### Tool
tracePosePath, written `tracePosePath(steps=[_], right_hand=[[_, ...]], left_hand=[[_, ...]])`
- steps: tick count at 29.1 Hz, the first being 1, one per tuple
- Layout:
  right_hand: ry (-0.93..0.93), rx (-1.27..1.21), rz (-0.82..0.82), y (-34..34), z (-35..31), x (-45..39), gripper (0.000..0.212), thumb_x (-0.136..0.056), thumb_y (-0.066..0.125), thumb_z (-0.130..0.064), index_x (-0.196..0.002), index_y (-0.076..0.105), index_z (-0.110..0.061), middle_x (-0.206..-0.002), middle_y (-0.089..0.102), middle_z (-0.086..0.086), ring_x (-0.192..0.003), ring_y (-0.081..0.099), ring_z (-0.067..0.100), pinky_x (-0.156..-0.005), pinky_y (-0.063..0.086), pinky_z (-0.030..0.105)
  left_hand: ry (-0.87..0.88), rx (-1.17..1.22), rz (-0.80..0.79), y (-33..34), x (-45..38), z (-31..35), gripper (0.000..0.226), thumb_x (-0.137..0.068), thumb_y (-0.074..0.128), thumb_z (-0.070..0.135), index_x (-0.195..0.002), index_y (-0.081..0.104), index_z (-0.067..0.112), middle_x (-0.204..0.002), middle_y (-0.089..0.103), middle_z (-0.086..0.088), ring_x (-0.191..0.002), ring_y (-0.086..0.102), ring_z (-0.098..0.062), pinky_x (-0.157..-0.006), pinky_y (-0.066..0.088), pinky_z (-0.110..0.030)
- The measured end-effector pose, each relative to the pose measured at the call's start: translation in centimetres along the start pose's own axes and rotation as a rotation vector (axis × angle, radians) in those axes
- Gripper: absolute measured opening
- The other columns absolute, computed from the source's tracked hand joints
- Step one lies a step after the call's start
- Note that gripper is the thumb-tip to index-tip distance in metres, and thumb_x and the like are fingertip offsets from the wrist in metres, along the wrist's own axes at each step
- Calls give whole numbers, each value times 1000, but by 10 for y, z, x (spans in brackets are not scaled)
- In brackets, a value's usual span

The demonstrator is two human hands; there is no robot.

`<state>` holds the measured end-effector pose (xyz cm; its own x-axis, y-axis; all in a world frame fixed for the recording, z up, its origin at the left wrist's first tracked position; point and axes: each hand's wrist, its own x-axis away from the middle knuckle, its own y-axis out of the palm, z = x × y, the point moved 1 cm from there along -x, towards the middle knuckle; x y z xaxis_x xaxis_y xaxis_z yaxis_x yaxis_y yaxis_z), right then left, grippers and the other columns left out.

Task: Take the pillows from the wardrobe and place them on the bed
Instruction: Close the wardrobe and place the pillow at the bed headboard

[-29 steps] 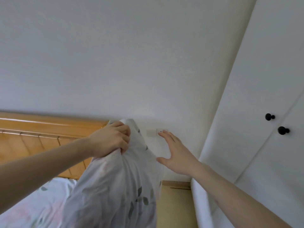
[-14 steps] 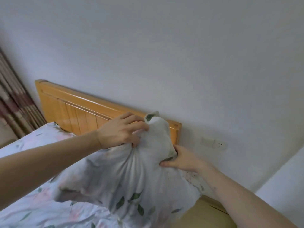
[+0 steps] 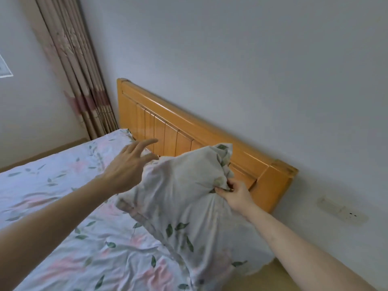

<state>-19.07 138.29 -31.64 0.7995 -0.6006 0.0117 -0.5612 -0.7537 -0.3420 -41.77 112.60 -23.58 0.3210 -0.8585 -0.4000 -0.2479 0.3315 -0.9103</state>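
Your right hand pinching pillow corner by wooden headboard; your left hand hovering, fingers spread loose; curtain, wall socket flanking bed

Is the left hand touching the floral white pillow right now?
Cannot tell. In the head view the open left hand overlaps the floral white pillow's edge, hiding any gap.

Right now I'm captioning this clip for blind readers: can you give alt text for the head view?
A person's right hand pinches a floral pillow propped on the bed near the wooden headboard, while the left hand hovers open beside it. A curtain hangs in the corner.
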Motion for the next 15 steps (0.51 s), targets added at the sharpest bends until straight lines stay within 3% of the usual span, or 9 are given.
tracePosePath(steps=[3,4,7,9,13,15], right_hand=[[43,8,-15,19,-1,-16,8,-88,77,-12,-96,76,-11,-95,76,-2,-88,67,6,-74,48,21],[53,5,-33,28,-2,-24,7,-88,77,-12,-95,76,-10,-94,77,0,-87,68,7,-72,49,20],[68,-30,-47,31,-6,-38,7,-88,77,-16,-92,76,-11,-93,77,0,-86,69,11,-65,50,16],[89,-69,-54,29,-9,-48,4,-89,77,-18,-92,76,-19,-94,76,-6,-92,69,12,-67,49,20],[138,-178,-142,33,-20,-79,17,-90,75,-15,-104,75,-23,-110,76,-2,-107,69,21,-93,54,38],[166,-292,-191,31,-29,-87,22,-92,71,-11,-113,73,-18,-115,76,4,-108,71,24,-95,55,42]], left_hand=[[-414,166,32,27,57,-31,42,-84,76,15,-123,63,21,-152,33,-8,-131,46,-36,-101,49,-53],[-521,231,-22,42,80,-38,43,-86,75,23,-126,60,20,-150,33,-7,-130,48,-35,-102,48,-50],[-662,369,-446,88,119,-35,58,-94,63,48,-142,46,20,-151,33,-5,-134,44,-28,-110,38,-39],[-659,445,-638,110,129,-23,68,-93,59,59,-147,41,20,-151,35,-4,-135,44,-22,-113,36,-33],[-842,750,-571,129,114,-3,89,-81,70,66,-150,37,19,-146,40,5,-133,49,-21,-110,41,-32],[-938,912,-495,138,102,-2,112,-68,78,72,-153,30,17,-144,40,10,-137,47,-20,-112,40,-33]])
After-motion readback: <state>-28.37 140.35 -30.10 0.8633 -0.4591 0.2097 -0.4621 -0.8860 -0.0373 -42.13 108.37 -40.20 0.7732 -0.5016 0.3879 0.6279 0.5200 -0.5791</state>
